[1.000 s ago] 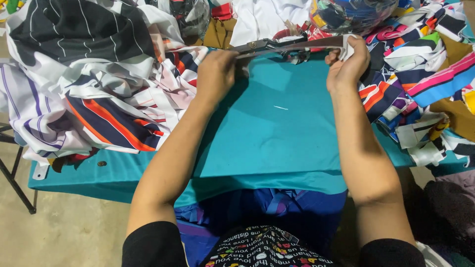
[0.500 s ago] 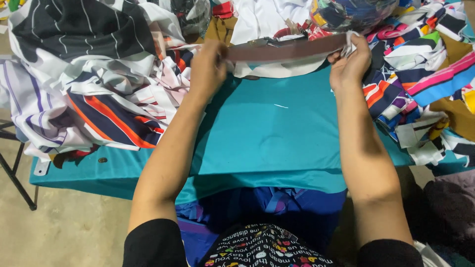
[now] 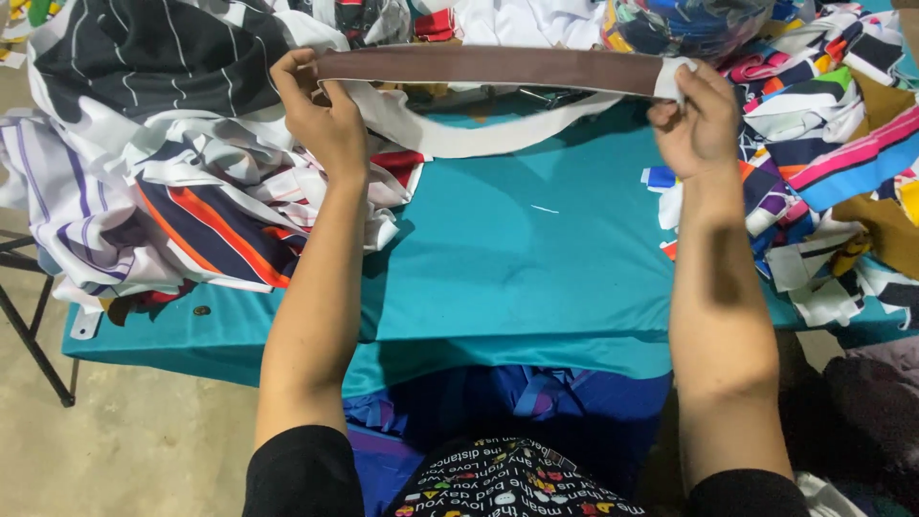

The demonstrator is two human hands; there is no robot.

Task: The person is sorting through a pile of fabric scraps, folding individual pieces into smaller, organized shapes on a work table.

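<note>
I hold a long strip of fabric (image 3: 488, 69), brown on one face and white on the other, stretched taut above a table covered in teal cloth (image 3: 507, 268). My left hand (image 3: 321, 115) pinches its left end and my right hand (image 3: 699, 120) pinches its right end. A white loop of the same strip (image 3: 479, 134) sags beneath toward the teal cloth. Scissors (image 3: 550, 94) lie partly hidden just behind the strip.
A heap of striped fabric pieces (image 3: 172, 191) fills the table's left side. Colourful scraps (image 3: 823, 144) pile up on the right. Blue cloth (image 3: 536, 402) hangs below the table's near edge. A black folding table leg (image 3: 38, 335) stands at the left on the concrete floor.
Both hands have moved apart and lifted, pulling the strip out longer and tighter; its brown face now shows along the whole length.
</note>
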